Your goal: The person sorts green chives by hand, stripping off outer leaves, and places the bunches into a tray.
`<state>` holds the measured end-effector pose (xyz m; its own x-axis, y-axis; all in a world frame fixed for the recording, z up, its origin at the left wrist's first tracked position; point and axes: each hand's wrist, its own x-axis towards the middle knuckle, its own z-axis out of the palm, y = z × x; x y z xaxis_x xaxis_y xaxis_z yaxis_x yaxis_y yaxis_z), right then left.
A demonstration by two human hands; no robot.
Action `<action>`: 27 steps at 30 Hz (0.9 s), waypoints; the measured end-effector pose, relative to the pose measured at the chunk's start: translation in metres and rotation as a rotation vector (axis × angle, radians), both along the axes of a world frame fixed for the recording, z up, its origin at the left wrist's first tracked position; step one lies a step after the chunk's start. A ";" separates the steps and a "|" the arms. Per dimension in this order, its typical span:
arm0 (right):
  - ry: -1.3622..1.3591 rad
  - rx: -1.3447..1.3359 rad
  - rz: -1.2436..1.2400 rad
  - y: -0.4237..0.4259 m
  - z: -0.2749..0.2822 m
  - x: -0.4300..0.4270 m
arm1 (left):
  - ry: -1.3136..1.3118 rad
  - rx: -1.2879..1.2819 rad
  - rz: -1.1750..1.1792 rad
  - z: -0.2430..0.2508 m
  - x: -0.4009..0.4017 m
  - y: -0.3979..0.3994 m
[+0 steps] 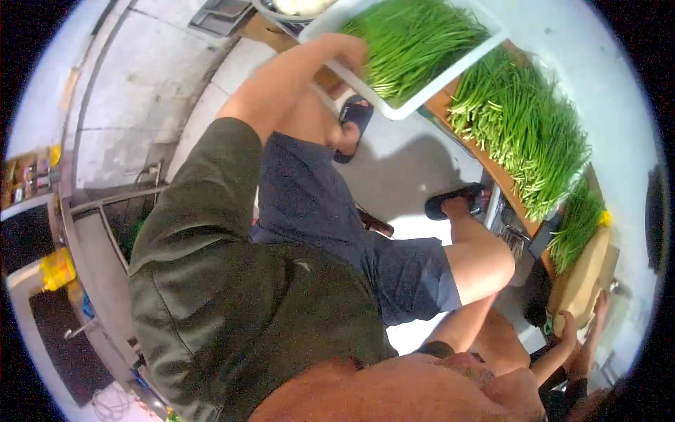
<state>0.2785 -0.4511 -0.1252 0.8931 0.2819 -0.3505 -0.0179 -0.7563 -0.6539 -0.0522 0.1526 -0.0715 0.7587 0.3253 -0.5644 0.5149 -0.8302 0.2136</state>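
Note:
My left hand is at the near left rim of a white plastic tub, beside the cut ends of long green chives that fill it. The hand is blurred and its fingers are partly hidden, so I cannot tell whether it grips any stalks. More chives lie in a thick row on a brown board edge to the right of the tub, cut ends towards me. A smaller bunch lies farther along. My right hand is out of view.
At the lower right a co-worker's hands hold a long beige object. Black slippers are on my feet over the grey floor. A metal tray and a bowl with something pale stand at the top.

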 end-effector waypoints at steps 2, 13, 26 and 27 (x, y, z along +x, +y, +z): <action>0.018 -0.079 0.037 -0.009 -0.027 0.005 | 0.107 -0.019 -0.016 0.009 0.007 -0.008; 0.123 -0.195 0.241 0.014 -0.068 0.015 | 0.025 0.110 0.166 0.027 0.007 -0.021; 0.171 0.171 0.187 0.155 0.045 0.093 | -0.778 -0.293 0.024 0.056 0.051 -0.182; 0.147 0.131 0.242 0.164 0.023 0.111 | -0.765 -0.234 -0.051 0.045 0.051 -0.182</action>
